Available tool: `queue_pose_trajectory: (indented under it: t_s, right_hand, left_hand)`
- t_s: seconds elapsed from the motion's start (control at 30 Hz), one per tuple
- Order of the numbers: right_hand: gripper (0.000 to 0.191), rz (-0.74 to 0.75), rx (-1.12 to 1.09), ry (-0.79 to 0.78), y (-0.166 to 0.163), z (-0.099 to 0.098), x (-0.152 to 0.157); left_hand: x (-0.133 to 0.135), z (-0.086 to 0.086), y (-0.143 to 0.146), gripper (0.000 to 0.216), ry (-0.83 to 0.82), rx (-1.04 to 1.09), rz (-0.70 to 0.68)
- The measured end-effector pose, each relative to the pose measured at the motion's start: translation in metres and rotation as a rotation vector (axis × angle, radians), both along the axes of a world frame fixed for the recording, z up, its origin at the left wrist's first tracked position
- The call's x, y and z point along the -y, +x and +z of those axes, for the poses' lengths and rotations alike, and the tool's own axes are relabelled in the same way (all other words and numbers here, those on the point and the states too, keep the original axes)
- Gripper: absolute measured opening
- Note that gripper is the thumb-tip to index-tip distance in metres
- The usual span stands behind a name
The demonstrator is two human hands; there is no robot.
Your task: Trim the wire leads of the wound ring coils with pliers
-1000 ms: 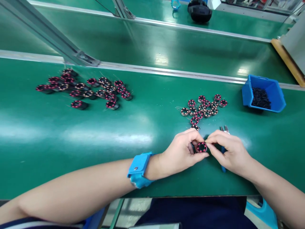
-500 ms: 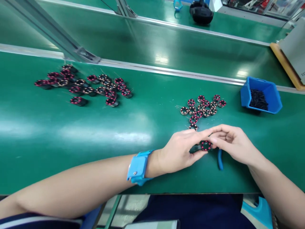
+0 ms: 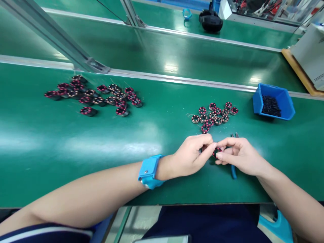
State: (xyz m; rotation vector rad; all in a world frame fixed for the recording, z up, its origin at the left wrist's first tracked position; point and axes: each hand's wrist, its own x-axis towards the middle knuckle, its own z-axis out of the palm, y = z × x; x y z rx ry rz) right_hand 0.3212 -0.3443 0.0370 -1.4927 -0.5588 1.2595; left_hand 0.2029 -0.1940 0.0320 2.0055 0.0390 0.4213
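A small ring-shaped motor stator (image 3: 217, 152) with red-and-black windings is gripped between the fingers and thumb of my right hand (image 3: 239, 156). My left hand (image 3: 196, 153) is closed in a pinch right beside the stator's left edge; what sits between its fingertips is too small to make out. A blue wristband (image 3: 150, 171) circles my left wrist. Partly under my right hand lies a pair of blue-handled pliers (image 3: 233, 172), jaws pointing away from me. Just beyond my hands is a loose group of similar stators (image 3: 213, 115), some red, some copper-coloured, with thin wire ends sticking out.
At the right, a blue bin (image 3: 287, 104) holds thin black pieces (image 3: 270, 106). Taller wound stators (image 3: 87, 110) are clustered on the left of the green table (image 3: 101, 162). A metal rail (image 3: 177, 80) runs along the back, with a slanted post (image 3: 60, 40) at left.
My right hand has taken the stator between its fingers. My left hand has gone from being open around it to a pinch at its side. More of the pliers shows.
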Motion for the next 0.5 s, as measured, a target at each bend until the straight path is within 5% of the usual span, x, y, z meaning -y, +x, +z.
queue_pose_trajectory:
  t_s: [0.17,0.37,0.5]
  right_hand:
    - [0.036,-0.070,-0.069,-0.015,-0.001,0.001,-0.002]
    - [0.034,-0.057,-0.093,0.059,-0.002,-0.001,-0.001]
    - [0.031,-0.007,-0.102,0.096,-0.006,-0.005,0.001]
  left_hand:
    - [-0.014,0.003,0.006,0.034,-0.259,0.137,0.317]
    - [-0.004,0.006,0.003,0.035,-0.245,-0.128,-0.027]
    - [0.004,0.007,0.005,0.032,-0.112,-0.069,-0.042]
